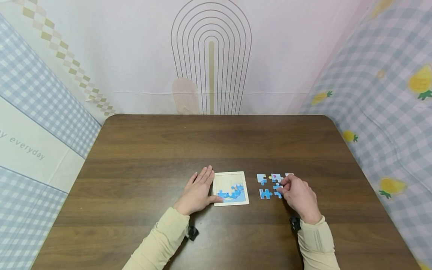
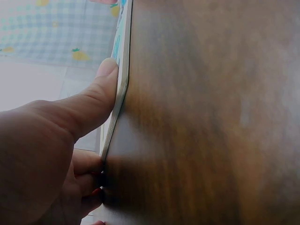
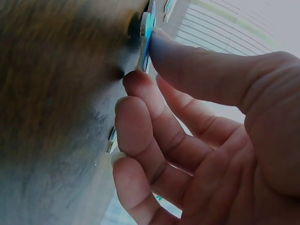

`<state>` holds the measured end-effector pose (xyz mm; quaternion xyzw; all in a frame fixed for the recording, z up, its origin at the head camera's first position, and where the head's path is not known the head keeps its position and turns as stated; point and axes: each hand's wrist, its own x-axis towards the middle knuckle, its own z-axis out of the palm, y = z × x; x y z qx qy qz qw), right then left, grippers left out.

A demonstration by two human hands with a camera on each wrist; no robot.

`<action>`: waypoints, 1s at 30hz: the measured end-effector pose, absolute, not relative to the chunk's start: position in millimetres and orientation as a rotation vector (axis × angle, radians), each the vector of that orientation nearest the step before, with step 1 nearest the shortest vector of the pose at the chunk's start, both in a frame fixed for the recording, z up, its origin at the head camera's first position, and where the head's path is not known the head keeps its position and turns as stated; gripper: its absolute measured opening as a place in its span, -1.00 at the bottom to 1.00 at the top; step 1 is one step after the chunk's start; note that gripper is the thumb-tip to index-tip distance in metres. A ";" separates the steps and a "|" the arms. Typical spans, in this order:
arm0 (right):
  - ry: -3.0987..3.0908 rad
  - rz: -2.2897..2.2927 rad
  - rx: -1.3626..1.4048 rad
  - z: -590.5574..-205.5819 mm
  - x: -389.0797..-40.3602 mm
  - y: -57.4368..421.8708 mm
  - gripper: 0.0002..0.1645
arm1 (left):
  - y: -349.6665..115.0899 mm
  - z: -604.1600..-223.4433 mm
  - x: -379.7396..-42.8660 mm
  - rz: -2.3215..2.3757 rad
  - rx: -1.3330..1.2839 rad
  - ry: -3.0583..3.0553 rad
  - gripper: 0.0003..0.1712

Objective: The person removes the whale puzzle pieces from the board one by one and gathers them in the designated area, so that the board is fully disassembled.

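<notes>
A square wooden puzzle tray (image 1: 245,187) lies on the table, its lower part filled with blue picture pieces and bare wood showing above. My left hand (image 1: 197,193) rests along the tray's left side, fingers stretched out, thumb laid over the lower left corner. In the left wrist view the thumb (image 2: 93,96) presses on the tray's edge. To the right, my right hand (image 1: 300,197) pinches a blue puzzle piece (image 3: 147,35) between thumb and forefinger, close over the table. The hand partly hides the pieces around it.
Several loose puzzle pieces lie right of the tray, among them a light blue one (image 1: 261,179), a blue one (image 1: 265,194) and one with a purple swirl (image 1: 275,177). The brown wooden table (image 1: 152,150) meets patterned cloth at the back and sides.
</notes>
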<state>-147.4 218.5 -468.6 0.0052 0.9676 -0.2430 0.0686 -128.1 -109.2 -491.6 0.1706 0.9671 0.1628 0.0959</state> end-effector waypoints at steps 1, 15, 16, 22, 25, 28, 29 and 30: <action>2.913 -0.731 0.018 -468.6 -147.4 218.4 -0.76 | -109.2 -491.7 -128.2 0.482 0.504 2.864 0.14; 2.930 -0.715 0.000 -470.0 -147.2 218.5 -0.77 | -108.9 -491.4 -128.0 0.482 0.501 2.860 0.14; 2.929 -0.716 -0.001 -469.9 -147.4 218.4 -0.77 | -108.9 -491.4 -128.1 0.481 0.501 2.860 0.14; 2.927 -0.703 0.000 -468.8 -147.8 217.4 -0.78 | -108.7 -490.5 -128.2 0.479 0.501 2.862 0.14; 2.922 -0.705 0.005 -468.8 -147.4 217.1 -0.78 | -108.6 -490.1 -128.0 0.481 0.503 2.863 0.14; 2.918 -0.708 0.007 -469.0 -147.4 216.9 -0.78 | -108.6 -490.1 -128.1 0.479 0.501 2.862 0.14; 2.918 -0.707 0.008 -469.1 -147.5 217.0 -0.77 | -108.6 -490.3 -128.2 0.478 0.500 2.861 0.14; 2.918 -0.707 0.007 -468.9 -147.5 217.0 -0.77 | -108.6 -490.3 -128.2 0.477 0.500 2.861 0.14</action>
